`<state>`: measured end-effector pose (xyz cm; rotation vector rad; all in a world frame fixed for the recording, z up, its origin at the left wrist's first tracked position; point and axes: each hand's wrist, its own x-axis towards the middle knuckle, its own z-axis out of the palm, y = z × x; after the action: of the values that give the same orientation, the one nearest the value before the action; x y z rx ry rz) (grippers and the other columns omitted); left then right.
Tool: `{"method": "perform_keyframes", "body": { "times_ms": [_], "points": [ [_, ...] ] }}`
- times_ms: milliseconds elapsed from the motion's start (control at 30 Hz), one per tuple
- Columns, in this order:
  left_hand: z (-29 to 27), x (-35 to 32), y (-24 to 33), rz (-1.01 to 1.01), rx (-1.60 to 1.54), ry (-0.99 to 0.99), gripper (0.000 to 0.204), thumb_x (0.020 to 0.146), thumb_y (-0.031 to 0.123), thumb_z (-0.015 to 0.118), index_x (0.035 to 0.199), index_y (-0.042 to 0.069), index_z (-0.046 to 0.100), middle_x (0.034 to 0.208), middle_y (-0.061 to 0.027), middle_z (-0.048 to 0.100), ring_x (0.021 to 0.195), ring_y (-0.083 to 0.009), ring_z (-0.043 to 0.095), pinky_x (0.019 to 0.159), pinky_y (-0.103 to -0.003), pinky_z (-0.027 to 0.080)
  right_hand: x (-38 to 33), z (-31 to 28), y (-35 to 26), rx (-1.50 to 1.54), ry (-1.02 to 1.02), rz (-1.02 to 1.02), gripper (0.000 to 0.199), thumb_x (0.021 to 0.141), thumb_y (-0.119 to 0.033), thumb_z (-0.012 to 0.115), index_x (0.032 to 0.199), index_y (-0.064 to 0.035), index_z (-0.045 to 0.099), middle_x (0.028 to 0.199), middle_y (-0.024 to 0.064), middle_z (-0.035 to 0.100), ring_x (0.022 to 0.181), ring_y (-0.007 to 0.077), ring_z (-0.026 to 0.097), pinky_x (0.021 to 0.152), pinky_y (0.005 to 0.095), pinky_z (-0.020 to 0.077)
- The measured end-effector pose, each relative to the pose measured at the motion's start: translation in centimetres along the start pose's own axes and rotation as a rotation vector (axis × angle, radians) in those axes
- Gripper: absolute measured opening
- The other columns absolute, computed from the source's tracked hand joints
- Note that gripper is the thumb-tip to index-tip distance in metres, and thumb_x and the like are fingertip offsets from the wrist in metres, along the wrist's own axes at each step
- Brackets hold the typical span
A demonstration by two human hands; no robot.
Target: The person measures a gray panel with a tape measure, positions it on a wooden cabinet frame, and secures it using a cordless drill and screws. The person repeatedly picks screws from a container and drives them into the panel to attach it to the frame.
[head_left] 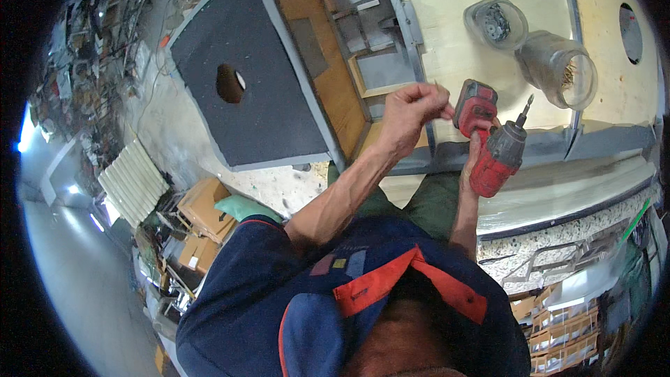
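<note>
My right hand (470,171) is wrapped round the grip of a red and black cordless drill (497,160). A driver bit (526,109) in its chuck points up and to the right. Just left of the drill's battery, my left hand (413,113) is closed in a pinch; anything between its fingertips is too small to make out. Beyond the drill, on a pale plywood panel (447,7), are a clear jar of dark fasteners (515,40) and a second clear jar (541,56) holding golden screws.
Left of my hands is a plywood box with a dark-covered face (262,42) and a hole in it. An opening with wooden framing (357,73) lies beside it. Grey strips (537,150) edge the pale panel. Cardboard boxes (204,206) stand at the lower left.
</note>
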<state>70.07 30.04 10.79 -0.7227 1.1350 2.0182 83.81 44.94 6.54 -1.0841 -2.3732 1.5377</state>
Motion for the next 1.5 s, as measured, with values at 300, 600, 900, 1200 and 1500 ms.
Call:
{"method": "perform_keyframes", "body": {
  "times_ms": [300, 600, 900, 1200, 1500],
  "points": [
    [0.2, 2.8, 6.2, 0.031, -0.285, -0.083, 0.024, 0.095, 0.023, 0.067, 0.106, 0.001, 0.065, 0.099, -0.0110, 0.069, 0.098, -0.0233, 0.069, 0.078, -0.031, 0.058, 1.3, -1.9, -4.7, -0.414, -0.258, -0.366, 0.054, 0.086, -0.027, 0.076, 0.132, -0.0074, 0.056, 0.124, 0.0102, 0.064, 0.115, 0.0271, 0.061, 0.099, 0.0413, 0.0486],
    [-5.1, 1.6, 9.4, 0.117, -0.376, -0.064, 0.024, 0.096, 0.022, 0.065, 0.110, 0.002, 0.064, 0.104, -0.0100, 0.068, 0.099, -0.0231, 0.068, 0.079, -0.031, 0.060, 0.9, 6.9, -7.8, 0.107, -0.431, -0.162, 0.036, 0.085, -0.022, 0.076, 0.118, -0.0080, 0.066, 0.110, 0.0064, 0.069, 0.102, 0.0234, 0.065, 0.089, 0.0393, 0.0509],
    [-10.3, 3.2, 10.9, 0.254, -0.198, 0.050, 0.019, 0.096, 0.018, 0.064, 0.103, 0.001, 0.064, 0.101, -0.0117, 0.069, 0.100, -0.0261, 0.069, 0.079, -0.033, 0.060, 1.3, 13.5, -3.8, 0.061, -0.660, -0.137, 0.026, 0.090, -0.011, 0.069, 0.114, -0.0027, 0.066, 0.086, 0.0003, 0.064, 0.073, 0.0079, 0.057, 0.068, 0.0267, 0.0475],
    [-13.1, 5.3, 11.5, 0.322, -0.275, 0.136, 0.011, 0.097, 0.012, 0.062, 0.101, 0.003, 0.061, 0.099, -0.0125, 0.068, 0.098, -0.0244, 0.069, 0.076, -0.031, 0.061, 3.9, 19.4, -4.1, 0.581, -0.843, 0.303, 0.021, 0.089, -0.007, 0.067, 0.109, -0.0010, 0.063, 0.076, 0.0021, 0.058, 0.064, 0.0103, 0.053, 0.060, 0.0271, 0.0437],
    [-26.3, 15.8, 29.9, 0.996, 1.210, 0.737, 0.035, 0.094, 0.032, 0.065, 0.112, 0.002, 0.070, 0.105, -0.0142, 0.072, 0.100, -0.0241, 0.068, 0.091, -0.035, 0.050, 10.7, 29.3, -6.2, 0.977, -1.029, 0.506, 0.021, 0.091, -0.016, 0.066, 0.105, -0.0026, 0.060, 0.067, -0.0017, 0.049, 0.056, 0.0083, 0.045, 0.053, 0.0259, 0.0411]
  ]
}}
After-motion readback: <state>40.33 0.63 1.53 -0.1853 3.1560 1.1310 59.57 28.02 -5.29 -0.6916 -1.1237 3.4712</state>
